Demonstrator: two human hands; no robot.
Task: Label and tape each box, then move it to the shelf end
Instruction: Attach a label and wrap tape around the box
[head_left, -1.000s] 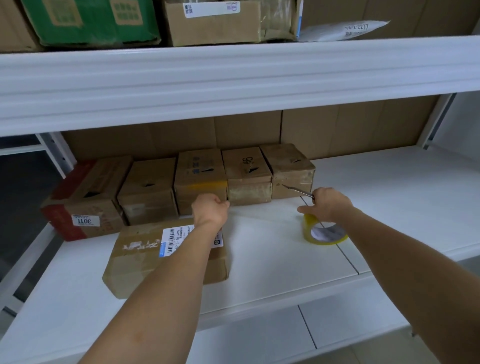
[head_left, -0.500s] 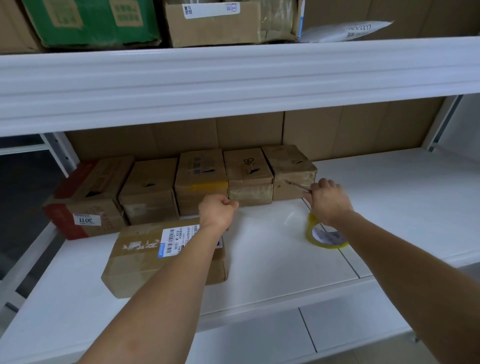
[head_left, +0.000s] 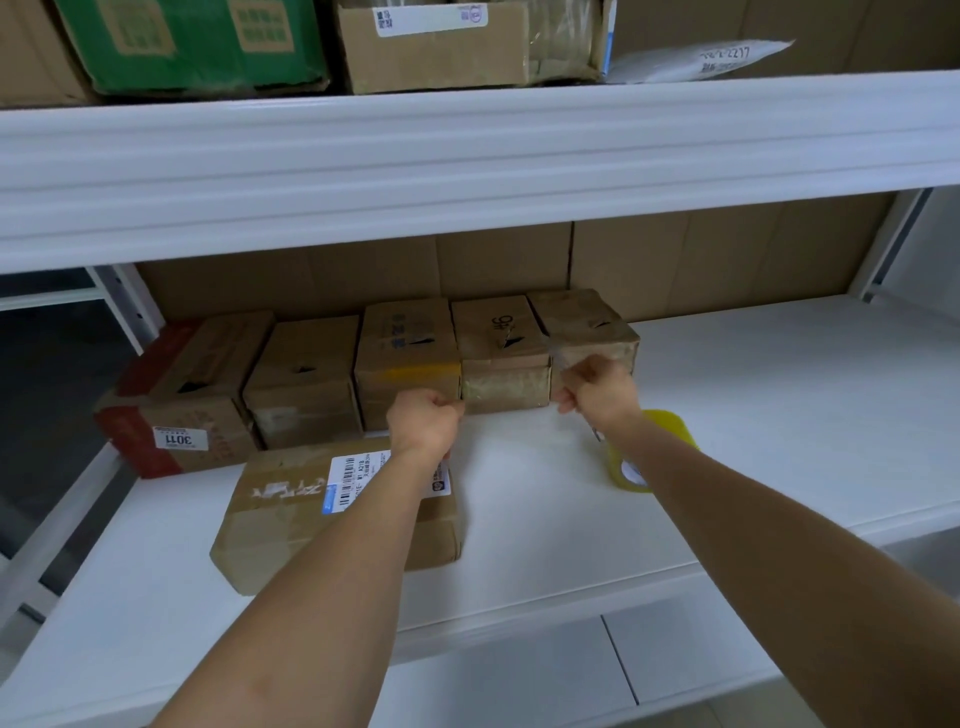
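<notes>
Worked at the back of the middle shelf (head_left: 779, 415), in front of the row of boxes (head_left: 306, 379) pushed against the cardboard backing. Held the left hand (head_left: 426, 423) clenched at the lower left corner of the fourth box (head_left: 501, 338), counting from the left, and the right hand (head_left: 597, 395) clenched at its lower right corner, just where the last box in the row began. Appeared to pinch a strip of clear tape (head_left: 506, 387) in both sets of curled fingers, stretched across the box's front face; hard to make out beyond a glossy sheen, so judged rather than seen. Left the yellow tape roll (head_left: 657, 452) lying flat on the shelf under the right forearm, and the flat box (head_left: 291, 514) with its printed label (head_left: 353, 480) lying nearer the edge, under the left forearm. Risks from here, as a judgement: could sag and fold onto itself if slackened on either side; could land crooked or bridge onto the neighbouring boxes, packed touching as they were, and bind two together; could wrinkle if pressed down from one end too fast; could knock the roll off the shelf with a careless sweep of the right forearm.
</notes>
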